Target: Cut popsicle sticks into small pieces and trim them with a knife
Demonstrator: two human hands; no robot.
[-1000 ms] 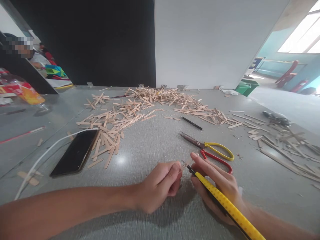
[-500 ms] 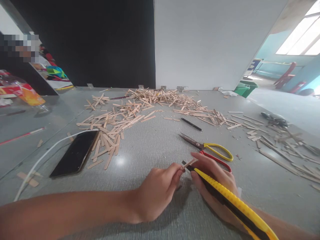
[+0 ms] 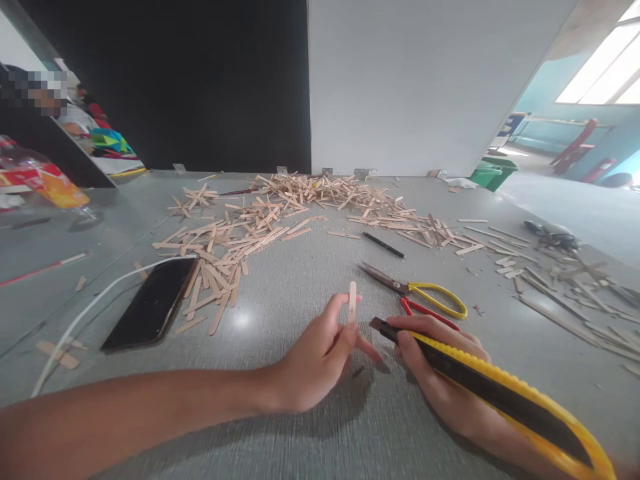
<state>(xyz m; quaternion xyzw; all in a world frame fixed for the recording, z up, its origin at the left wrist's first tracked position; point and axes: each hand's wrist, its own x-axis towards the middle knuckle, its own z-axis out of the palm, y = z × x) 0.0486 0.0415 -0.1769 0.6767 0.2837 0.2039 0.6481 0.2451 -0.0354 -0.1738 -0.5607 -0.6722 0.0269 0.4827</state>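
Head camera looks down on a grey table (image 3: 300,433), where the left hand (image 3: 320,353) pinches one short wooden stick (image 3: 353,300) between the thumb and the forefinger. The stick stands almost upright, its rounded end on top and its lower end hidden in the pinch, and the other fingers are loosely spread below it. The right hand (image 3: 443,400) is closed firmly around a yellow and black utility knife (image 3: 500,395). The front end of the knife points at the left fingers and is very near to them; I cannot tell how much blade is out. It seems that the stick is being checked between cuts. To do this well, I think the pinch should stay low on the stick so the end is free to see, and the knife tip should be turned a little away from the left fingers while the stick is lifted. For a cut, the stick is better laid flat on the table, with the fingers behind the blade. The left forearm comes in from the lower left, low over the table, with the wrist straight; the right wrist comes from the lower right corner. Scissors (image 3: 425,300) with yellow and red handles lie just beyond the hands, a black pen (image 3: 383,245) further back, a dark phone (image 3: 153,303) to the left, and a big heap of sticks (image 3: 280,213) behind.
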